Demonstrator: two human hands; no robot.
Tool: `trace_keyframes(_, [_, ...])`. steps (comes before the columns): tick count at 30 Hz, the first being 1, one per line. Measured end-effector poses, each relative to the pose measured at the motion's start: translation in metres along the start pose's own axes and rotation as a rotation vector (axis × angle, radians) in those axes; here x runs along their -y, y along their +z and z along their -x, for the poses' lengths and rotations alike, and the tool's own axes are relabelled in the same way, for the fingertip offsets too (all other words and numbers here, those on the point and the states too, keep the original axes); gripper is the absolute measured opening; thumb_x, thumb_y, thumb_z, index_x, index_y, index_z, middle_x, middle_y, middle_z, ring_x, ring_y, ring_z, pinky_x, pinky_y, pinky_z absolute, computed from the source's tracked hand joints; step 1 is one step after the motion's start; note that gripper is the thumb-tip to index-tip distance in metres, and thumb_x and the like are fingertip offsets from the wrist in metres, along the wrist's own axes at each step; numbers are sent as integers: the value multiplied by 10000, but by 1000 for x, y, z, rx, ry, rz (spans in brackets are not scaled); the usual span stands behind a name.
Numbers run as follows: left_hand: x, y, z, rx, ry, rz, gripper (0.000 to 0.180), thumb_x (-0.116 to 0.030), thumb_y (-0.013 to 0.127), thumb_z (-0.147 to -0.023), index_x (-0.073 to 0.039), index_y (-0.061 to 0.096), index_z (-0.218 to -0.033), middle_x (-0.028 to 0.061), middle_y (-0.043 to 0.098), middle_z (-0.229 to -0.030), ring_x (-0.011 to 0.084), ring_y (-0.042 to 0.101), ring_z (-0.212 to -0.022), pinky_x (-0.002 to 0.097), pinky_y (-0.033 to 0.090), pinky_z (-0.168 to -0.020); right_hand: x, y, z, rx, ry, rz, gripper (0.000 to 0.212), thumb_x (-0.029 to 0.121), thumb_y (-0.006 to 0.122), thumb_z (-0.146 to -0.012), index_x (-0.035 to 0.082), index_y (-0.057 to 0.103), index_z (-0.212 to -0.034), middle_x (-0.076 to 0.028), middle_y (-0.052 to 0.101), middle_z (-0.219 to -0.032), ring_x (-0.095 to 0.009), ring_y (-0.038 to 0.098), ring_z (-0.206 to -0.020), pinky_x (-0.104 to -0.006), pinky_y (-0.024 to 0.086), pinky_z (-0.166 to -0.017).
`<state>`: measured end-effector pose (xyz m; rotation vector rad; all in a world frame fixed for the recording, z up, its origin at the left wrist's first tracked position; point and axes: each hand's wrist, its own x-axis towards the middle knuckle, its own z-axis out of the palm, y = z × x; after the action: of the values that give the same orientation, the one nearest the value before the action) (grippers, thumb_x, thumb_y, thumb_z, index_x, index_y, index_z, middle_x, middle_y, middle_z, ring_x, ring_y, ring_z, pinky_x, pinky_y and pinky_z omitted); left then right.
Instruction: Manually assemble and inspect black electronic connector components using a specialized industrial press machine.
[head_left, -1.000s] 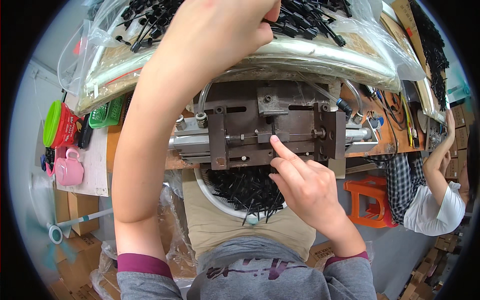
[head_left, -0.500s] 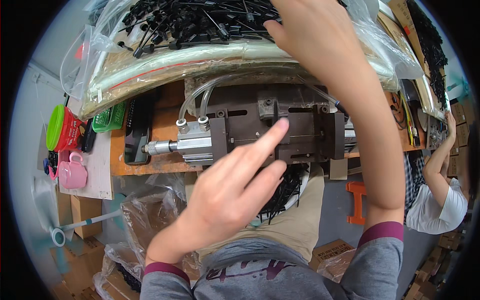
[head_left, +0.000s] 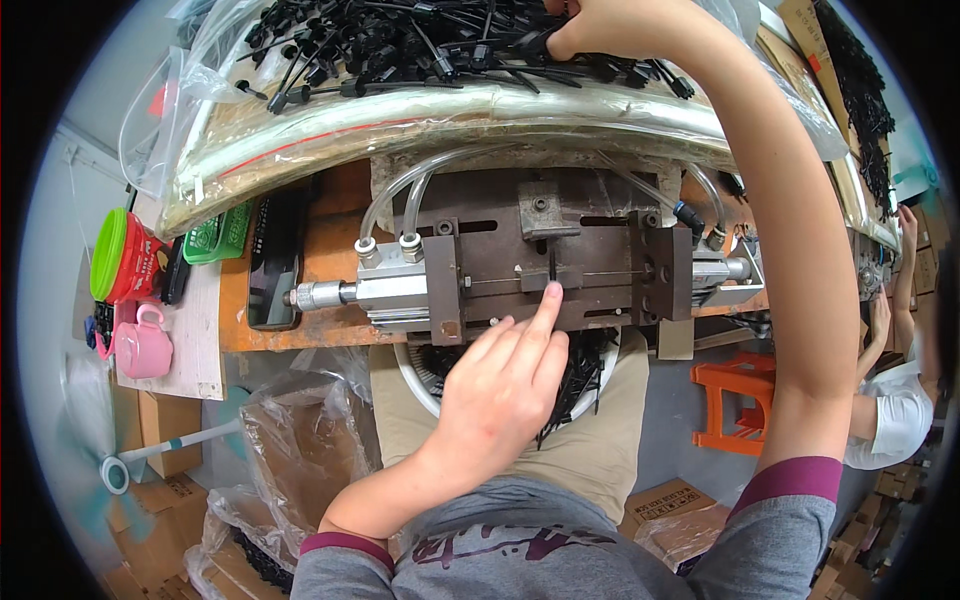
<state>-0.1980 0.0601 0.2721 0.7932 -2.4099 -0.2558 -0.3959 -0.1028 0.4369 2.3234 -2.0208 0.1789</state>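
My left hand point(head_left: 505, 390) lies palm down at the front of a dark metal clamping fixture point(head_left: 500, 215), fingers stretched out. Its index fingertip touches, or nearly touches, a small block point(head_left: 540, 281) at the fixture's middle, where a thin black strip point(head_left: 552, 258) stands in a slot. Up at the far edge, my right hand point(head_left: 625, 28) reaches into a heap of black cable ties point(head_left: 400, 45) with chunky heads. Its thumb and a fingertip are apart over the ties; the picture's top edge cuts off the other fingers.
Silver air cylinders point(head_left: 392, 298) with clear hoses flank the fixture. A white basin point(head_left: 420, 392) of black pieces sits at my lap. To the left are a black tray point(head_left: 275, 265), green basket point(head_left: 218, 235) and pink cup point(head_left: 144, 345); to the right, an orange stool point(head_left: 730, 400) and a co-worker point(head_left: 890, 415).
My left hand has drawn back toward me, its index fingertip lower on the fixture. The right forearm has swung rightward, and its hand now shows over the cable ties.
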Motion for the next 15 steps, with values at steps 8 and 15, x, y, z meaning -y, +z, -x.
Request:
trace_keyframes(8, [6,1,-6,-2,2,-20,258,-83,786,-740,-21,679,-967,170,641,-1331,246,699,-792,326,565,-774,3,-5,-5,189,169,-32,474,230,775,-695,-92,683,-1031,-286,705,-1007,-371,707,-922,-436,579,-812])
trace_keyframes(15, [9,4,-4,-9,-6,-13,265,-79,794,-733,-28,684,-968,162,650,-1319,229,695,-725,307,558,-706,-13,21,-12,-73,160,28,385,247,788,-680,-14,720,-954,-242,711,-1023,-363,696,-986,-442,569,-848])
